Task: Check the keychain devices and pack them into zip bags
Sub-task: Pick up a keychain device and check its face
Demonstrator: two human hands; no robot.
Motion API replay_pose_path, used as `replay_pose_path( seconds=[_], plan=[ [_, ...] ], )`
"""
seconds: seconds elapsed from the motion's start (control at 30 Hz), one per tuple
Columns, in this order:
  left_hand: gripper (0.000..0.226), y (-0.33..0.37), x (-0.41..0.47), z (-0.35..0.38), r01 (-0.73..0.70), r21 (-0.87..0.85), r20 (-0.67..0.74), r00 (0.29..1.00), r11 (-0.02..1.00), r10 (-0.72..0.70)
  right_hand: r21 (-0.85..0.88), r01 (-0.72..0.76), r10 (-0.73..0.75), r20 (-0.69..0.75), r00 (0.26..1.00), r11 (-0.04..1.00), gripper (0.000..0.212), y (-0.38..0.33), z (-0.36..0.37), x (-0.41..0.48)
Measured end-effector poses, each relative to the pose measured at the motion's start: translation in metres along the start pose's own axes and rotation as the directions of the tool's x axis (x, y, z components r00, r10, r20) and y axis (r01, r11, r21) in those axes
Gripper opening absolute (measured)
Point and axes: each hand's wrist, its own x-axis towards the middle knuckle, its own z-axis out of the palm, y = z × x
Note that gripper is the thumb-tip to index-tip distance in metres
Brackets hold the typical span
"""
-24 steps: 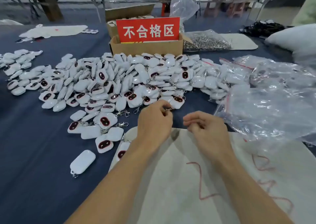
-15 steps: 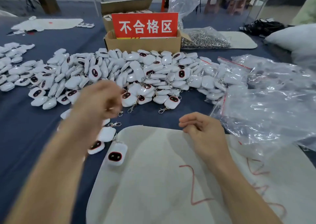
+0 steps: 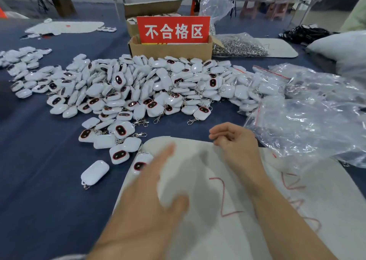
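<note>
White keychain devices [image 3: 138, 89]: one big heap on the tabletop [image 3: 39, 160], too many to count.
Single device [image 3: 94, 172]: one, apart from the heap.
Zip bags [image 3: 309, 125]: one pile, right of the heap.
Left hand [image 3: 150, 196]: blurred, grip released, fingers straight.
Right hand [image 3: 235, 142]: grip clenched, nothing visible inside.

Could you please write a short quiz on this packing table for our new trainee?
1. True or false: the red sign stands in a cardboard box behind the pile of keychain devices.
2. The clear zip bags lie where from the white pad? A. to its left; B. to its right; C. on the box.
3. Which hand has straight fingers over the pad?
Key: 1 true; 2 B; 3 the left hand.
</note>
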Motion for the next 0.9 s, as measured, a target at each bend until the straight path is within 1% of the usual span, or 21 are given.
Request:
replay_pose_path(
  seconds=[0.03,0.07,0.1,0.13,0.17,0.2,0.23,0.27,0.33,0.4,0.43,0.47,0.5,0.53,0.57,0.6,0.67,0.7,0.77,0.83,0.9],
  plan=[
    [0.063,0.01,0.013,0.003,0.074,-0.208,-0.069,0.994,0.975,-0.09,0.007,0.003,-0.003,-0.001,1.0,1.0,0.043,-0.001,0.0,-0.001],
    [0.044,0.011,0.035,0.001,0.041,-0.396,-0.215,0.967,0.917,-0.136,0.012,0.001,-0.001,-0.005,1.0,1.0,0.043,-0.001,0.0,-0.001],
    [0.024,0.014,0.067,-0.003,-0.012,-0.527,-0.395,0.889,0.85,-0.232,0.018,-0.004,0.004,-0.011,1.0,1.0,0.044,-0.002,-0.001,0.0],
    [0.015,0.027,0.098,-0.009,-0.018,-0.636,-0.462,0.81,0.771,-0.362,0.023,-0.015,0.016,-0.017,1.0,1.0,0.044,-0.002,0.0,0.0],
    [0.021,0.037,0.128,-0.013,-0.01,-0.738,-0.424,0.785,0.675,-0.451,0.027,-0.024,0.025,-0.019,1.0,0.999,0.044,-0.003,0.001,0.001],
    [0.027,0.051,0.155,-0.012,-0.007,-0.806,-0.367,0.79,0.592,-0.491,0.025,-0.038,0.038,-0.021,0.999,0.999,0.045,-0.004,0.002,0.003],
    [0.026,0.063,0.177,-0.004,-0.024,-0.839,-0.34,0.803,0.544,-0.489,0.016,-0.054,0.054,-0.021,0.998,0.998,0.044,-0.005,0.003,0.005],
    [0.022,0.079,0.194,0.006,-0.049,-0.83,-0.348,0.824,0.556,-0.447,-0.001,-0.069,0.069,-0.018,0.997,0.998,0.044,-0.007,0.005,0.009],
    [0.018,0.104,0.211,0.032,-0.148,-0.684,-0.408,0.889,0.714,-0.207,-0.024,-0.119,0.119,-0.008,0.993,0.993,0.039,-0.009,0.007,0.019],
    [0.021,0.105,0.22,0.049,-0.299,-0.377,-0.359,0.92,0.876,0.16,0.018,-0.197,0.196,0.024,0.98,0.98,0.03,-0.01,0.004,0.032],
    [0.021,0.094,0.221,0.052,-0.394,-0.158,-0.265,0.9,0.906,0.345,0.049,-0.229,0.227,0.048,0.973,0.972,0.029,-0.011,0.002,0.037],
    [0.02,0.076,0.22,0.05,-0.469,0.072,-0.142,0.869,0.88,0.475,0.069,-0.253,0.248,0.073,0.966,0.965,0.03,-0.011,-0.001,0.041],
    [0.019,0.054,0.218,0.043,-0.527,0.263,-0.018,0.835,0.808,0.551,0.079,-0.272,0.266,0.088,0.96,0.959,0.032,-0.009,-0.004,0.043],
    [0.019,0.031,0.216,0.033,-0.564,0.387,0.073,0.807,0.729,0.586,0.09,-0.284,0.277,0.078,0.958,0.955,0.034,-0.007,-0.005,0.046],
    [0.019,0.009,0.215,0.021,-0.588,0.459,0.112,0.781,0.665,0.614,0.108,-0.28,0.277,0.04,0.96,0.954,0.035,-0.004,-0.004,0.047],
    [0.02,-0.011,0.213,0.009,-0.582,0.501,0.102,0.775,0.641,0.624,0.124,-0.257,0.262,-0.023,0.965,0.958,0.034,-0.003,-0.001,0.049],
    [0.02,-0.036,0.208,-0.005,-0.461,0.518,0.009,0.845,0.72,0.535,0.117,-0.156,0.172,-0.146,0.974,0.981,0.031,-0.004,0.008,0.051],
    [0.021,-0.041,0.209,-0.005,-0.386,0.507,-0.027,0.886,0.77,0.462,0.071,-0.08,0.09,-0.152,0.984,0.994,0.032,-0.006,0.013,0.054],
    [0.022,-0.046,0.209,0.006,-0.292,0.508,-0.016,0.937,0.81,0.348,-0.12,0.077,-0.076,0.019,0.997,0.99,0.045,-0.007,0.023,0.055],
    [0.026,-0.05,0.206,0.019,-0.342,0.594,0.065,0.923,0.728,0.38,-0.369,0.212,-0.127,0.243,0.962,0.905,0.059,-0.003,0.029,0.053],
    [0.037,-0.054,0.201,0.024,-0.396,0.654,0.116,0.894,0.644,0.433,-0.48,0.284,-0.154,0.293,0.944,0.83,0.056,0.0,0.03,0.052]
  ],
)
